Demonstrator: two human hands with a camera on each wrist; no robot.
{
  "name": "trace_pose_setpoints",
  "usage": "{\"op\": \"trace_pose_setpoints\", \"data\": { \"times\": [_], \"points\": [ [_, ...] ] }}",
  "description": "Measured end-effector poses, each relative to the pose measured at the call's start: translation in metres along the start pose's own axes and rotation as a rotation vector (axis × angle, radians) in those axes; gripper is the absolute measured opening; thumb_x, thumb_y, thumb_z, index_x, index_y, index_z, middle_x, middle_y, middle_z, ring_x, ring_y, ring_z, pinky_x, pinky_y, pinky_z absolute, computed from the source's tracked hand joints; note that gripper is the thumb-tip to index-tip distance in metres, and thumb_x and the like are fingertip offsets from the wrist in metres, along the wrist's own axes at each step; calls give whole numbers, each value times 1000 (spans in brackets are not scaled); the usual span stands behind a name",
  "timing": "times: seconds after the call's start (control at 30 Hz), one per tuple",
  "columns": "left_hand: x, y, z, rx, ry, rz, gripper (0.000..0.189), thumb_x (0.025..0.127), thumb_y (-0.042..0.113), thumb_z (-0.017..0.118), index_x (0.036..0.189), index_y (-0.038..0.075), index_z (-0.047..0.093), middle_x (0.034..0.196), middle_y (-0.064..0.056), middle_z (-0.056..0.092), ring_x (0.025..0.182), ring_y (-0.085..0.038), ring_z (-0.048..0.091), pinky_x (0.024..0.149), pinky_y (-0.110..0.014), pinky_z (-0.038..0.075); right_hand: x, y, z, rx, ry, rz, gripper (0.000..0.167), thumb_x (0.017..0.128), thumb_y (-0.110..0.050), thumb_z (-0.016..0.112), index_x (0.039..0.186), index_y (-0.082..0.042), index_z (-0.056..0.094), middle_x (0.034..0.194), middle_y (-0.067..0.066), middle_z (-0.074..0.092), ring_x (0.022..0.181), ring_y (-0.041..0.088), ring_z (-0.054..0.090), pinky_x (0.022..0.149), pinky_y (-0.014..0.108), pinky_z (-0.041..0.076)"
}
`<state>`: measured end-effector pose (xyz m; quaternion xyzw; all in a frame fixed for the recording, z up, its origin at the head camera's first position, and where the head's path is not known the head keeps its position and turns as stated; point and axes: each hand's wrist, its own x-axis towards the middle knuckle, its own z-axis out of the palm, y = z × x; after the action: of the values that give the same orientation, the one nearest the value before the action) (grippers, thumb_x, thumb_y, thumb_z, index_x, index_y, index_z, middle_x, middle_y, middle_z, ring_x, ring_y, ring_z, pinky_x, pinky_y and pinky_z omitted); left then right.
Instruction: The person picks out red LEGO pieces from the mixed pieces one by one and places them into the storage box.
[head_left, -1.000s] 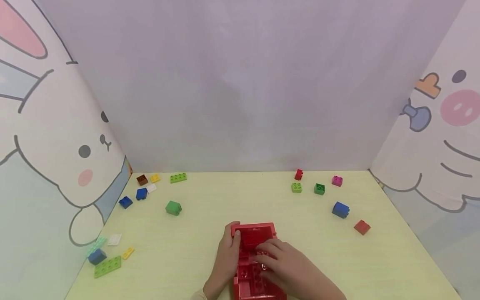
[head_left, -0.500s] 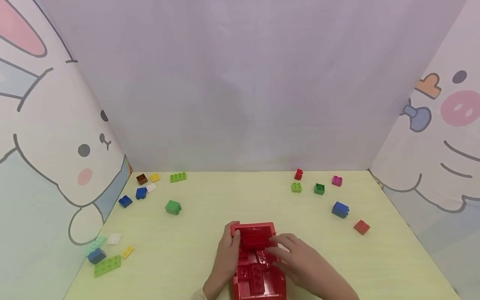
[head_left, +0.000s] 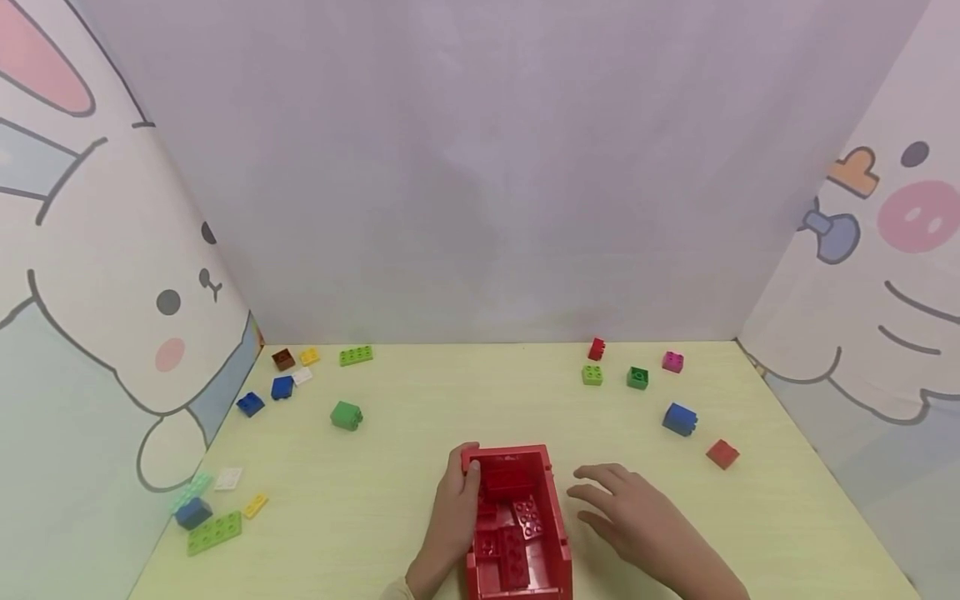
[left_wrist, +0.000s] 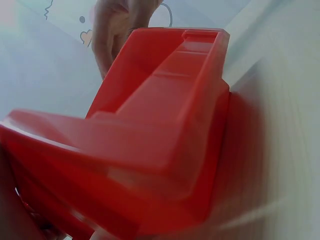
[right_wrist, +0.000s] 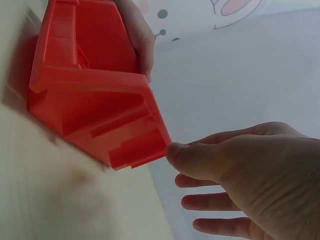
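Observation:
A red plastic bin (head_left: 556,518) stands at the near middle of the table, several red bricks (head_left: 514,557) lying inside it. My left hand (head_left: 451,518) grips its left wall, the thumb over the rim and the fingers behind the outer side. To the right of the bin my right hand (head_left: 637,518) hovers with nothing in it, fingers spread and slightly bent. In the right wrist view this right hand (right_wrist: 240,180) has its thumb tip near the edge of the bin (right_wrist: 95,112). The bin's wall (left_wrist: 150,100) fills much of the left wrist view.
On the left of the table (head_left: 420,383) lie loose bricks, among them a green brick (head_left: 346,416), a lime plate (head_left: 215,533) and a blue brick (head_left: 193,513). On the right are a blue brick (head_left: 680,419), a red one (head_left: 722,453) and several others. Curtains (head_left: 480,167) enclose the table.
My right hand has drawn back from inside the bin to the right, over its right wall, and carries nothing. The left hand keeps its place on the bin.

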<state>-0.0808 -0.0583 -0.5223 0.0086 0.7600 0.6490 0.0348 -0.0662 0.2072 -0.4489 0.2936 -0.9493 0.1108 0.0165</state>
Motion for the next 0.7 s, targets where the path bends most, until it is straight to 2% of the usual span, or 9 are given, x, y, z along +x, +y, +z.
{"op": "trace_pose_setpoints", "data": {
  "times": [0.27,0.5,0.7],
  "points": [
    [-1,0,-1,-5,-1,-2,47,115,33,35,154,8,37,141,-11,61,139,-31,56,115,-59,47,-8,20,-1,-19,24,26,36,85,-21,86,119,-26,75,126,0,73,113,21,68,89,43,63],
    [-1,0,0,-11,-2,0,48,115,34,36,155,8,37,142,-10,60,140,-31,55,116,-59,46,-13,37,-1,-43,7,148,32,86,-22,85,117,-24,76,124,0,73,114,23,68,91,44,63],
    [-1,0,1,-9,3,6,48,114,34,37,155,8,37,143,-10,60,142,-32,54,116,-60,44,-20,52,-4,-60,23,175,32,86,-21,85,117,-22,76,123,2,73,113,26,68,91,46,62]
  ]
}}
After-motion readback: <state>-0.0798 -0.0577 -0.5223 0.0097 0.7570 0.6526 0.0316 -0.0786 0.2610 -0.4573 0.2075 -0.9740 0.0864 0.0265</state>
